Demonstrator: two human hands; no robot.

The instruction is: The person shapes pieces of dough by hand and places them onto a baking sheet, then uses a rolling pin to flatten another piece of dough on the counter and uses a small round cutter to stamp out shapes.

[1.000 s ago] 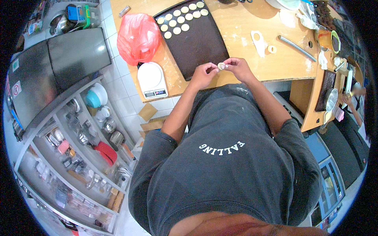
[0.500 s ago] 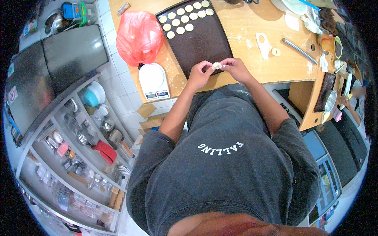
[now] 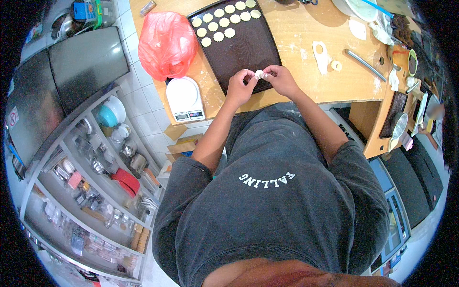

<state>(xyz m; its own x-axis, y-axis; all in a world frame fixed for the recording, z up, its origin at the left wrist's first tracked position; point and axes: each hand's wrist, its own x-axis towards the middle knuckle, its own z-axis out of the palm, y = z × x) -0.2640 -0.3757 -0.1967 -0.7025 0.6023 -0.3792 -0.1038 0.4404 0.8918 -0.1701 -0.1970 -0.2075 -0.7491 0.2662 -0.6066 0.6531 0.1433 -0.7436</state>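
Over the near edge of a dark baking tray, my left hand and my right hand meet at the fingertips. Both are closed in a pinch on a small pale dough piece, which looks scalloped; the fingers partly cover it. Several round cookies of pale yellow dough with scalloped edges lie in rows on the tray's far part. To the right on the table rest a thin, flat dough scrap with a hole in it and a small pale ring.
A red plastic bag and a white kitchen scale stand left of the tray. A metal tube lies on the floury wooden table. At the far right are a white bowl and part of another person.
Both hands have moved slightly away from me and to the left over the tray, still pinching the dough piece. The cookies on the tray keep their places.
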